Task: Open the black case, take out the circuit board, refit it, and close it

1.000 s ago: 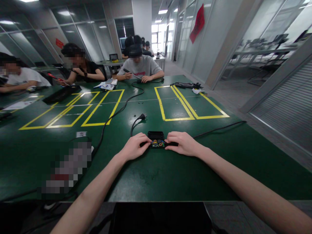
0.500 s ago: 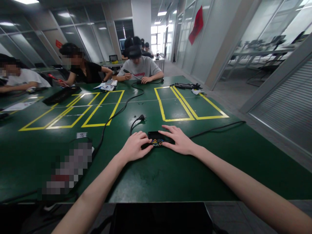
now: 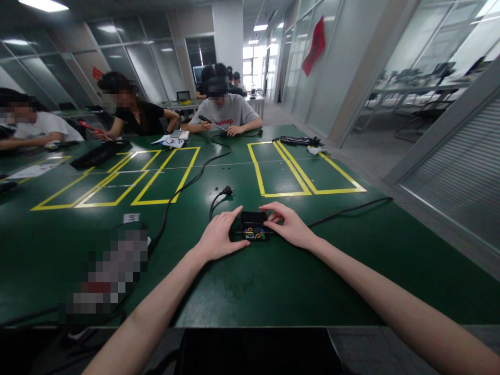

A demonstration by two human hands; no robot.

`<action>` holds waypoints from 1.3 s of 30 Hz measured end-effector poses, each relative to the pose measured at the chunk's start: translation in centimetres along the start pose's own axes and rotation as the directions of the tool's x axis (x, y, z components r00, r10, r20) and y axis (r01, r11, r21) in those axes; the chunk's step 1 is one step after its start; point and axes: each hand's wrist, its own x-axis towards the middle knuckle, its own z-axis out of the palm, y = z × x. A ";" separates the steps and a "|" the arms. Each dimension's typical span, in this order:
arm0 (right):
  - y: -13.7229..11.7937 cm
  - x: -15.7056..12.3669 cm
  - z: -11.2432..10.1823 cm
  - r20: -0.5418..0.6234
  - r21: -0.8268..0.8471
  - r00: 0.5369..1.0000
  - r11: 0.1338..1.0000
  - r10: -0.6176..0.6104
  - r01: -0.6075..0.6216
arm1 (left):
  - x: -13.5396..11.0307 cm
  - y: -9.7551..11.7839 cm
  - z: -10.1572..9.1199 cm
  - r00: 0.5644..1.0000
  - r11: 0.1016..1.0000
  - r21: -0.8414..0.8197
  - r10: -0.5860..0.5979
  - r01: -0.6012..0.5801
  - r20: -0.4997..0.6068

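Opened black case [image 3: 253,226] on the green table [image 3: 297,286]

Pixelation hides an object [image 3: 113,271] between eight and nine o'clock of the case; the circuit board [image 3: 254,233] inside is too small to make out. The left hand [image 3: 216,237], at nine o'clock, has thumb and forefinger spread wide. The right hand [image 3: 291,227], near three, curls beside the lid [image 3: 253,217]; whether its fingers grip cannot be told.

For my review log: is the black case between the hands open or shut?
Open: the black case leaves its circuit board uncovered, with components showing.
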 end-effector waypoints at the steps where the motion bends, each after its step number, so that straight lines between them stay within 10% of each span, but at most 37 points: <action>1: 0.0 0.0 0.0 -0.001 0.007 1.000 1.000 0.008 -0.008 | 0.0 0.0 0.0 1.000 1.000 -0.008 -0.008 0.008 0.018; 19: -0.9 -0.3 -0.3 0.132 0.137 0.988 0.986 0.080 -0.098 | 0.0 0.0 0.0 0.999 0.994 -0.106 0.015 -0.011 0.036; 39: -1.0 -0.8 0.1 0.238 -0.223 0.944 0.933 -0.229 0.282 | 0.2 1.0 -0.3 0.999 0.996 -0.076 0.040 -0.038 0.025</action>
